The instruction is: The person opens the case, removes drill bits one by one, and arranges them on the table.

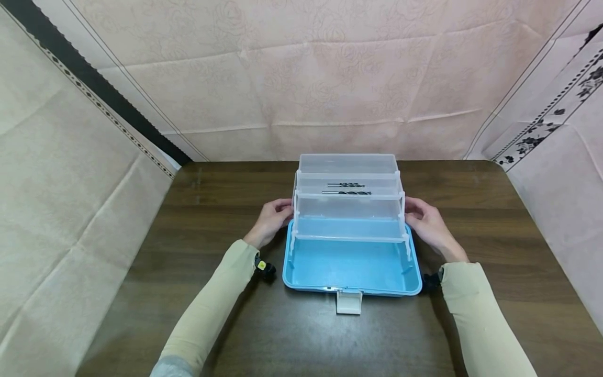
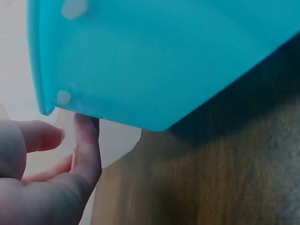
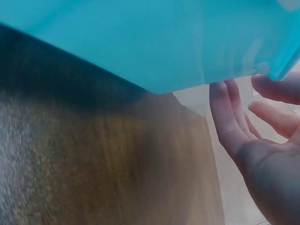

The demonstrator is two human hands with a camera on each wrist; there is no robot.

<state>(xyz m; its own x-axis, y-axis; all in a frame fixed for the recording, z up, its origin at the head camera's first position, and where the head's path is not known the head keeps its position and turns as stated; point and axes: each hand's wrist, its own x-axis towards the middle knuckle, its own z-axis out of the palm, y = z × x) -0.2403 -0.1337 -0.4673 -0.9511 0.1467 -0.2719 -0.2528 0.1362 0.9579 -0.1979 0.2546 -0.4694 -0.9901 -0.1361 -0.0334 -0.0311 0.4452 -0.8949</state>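
Note:
A blue toolbox (image 1: 350,267) stands unfolded on the table, its pale latch (image 1: 348,302) hanging at the front. Clear stepped trays (image 1: 348,207) rise over its rear half. Two dark drill bits, a shorter one (image 1: 346,185) behind a longer one (image 1: 346,192), lie in a tray. My left hand (image 1: 275,217) is at the toolbox's rear left corner, a fingertip against the back edge (image 2: 86,123). At the rear right corner, fingers of my right hand (image 1: 431,225) touch the back side, with other fingers (image 3: 276,115) spread near the rim.
Brown wood-grain table (image 1: 226,324) extends around the toolbox. Pale patterned cloth (image 1: 330,94) hangs behind the table's far edge, with more cloth on both sides. A small dark camera (image 1: 266,269) sits at the left wrist.

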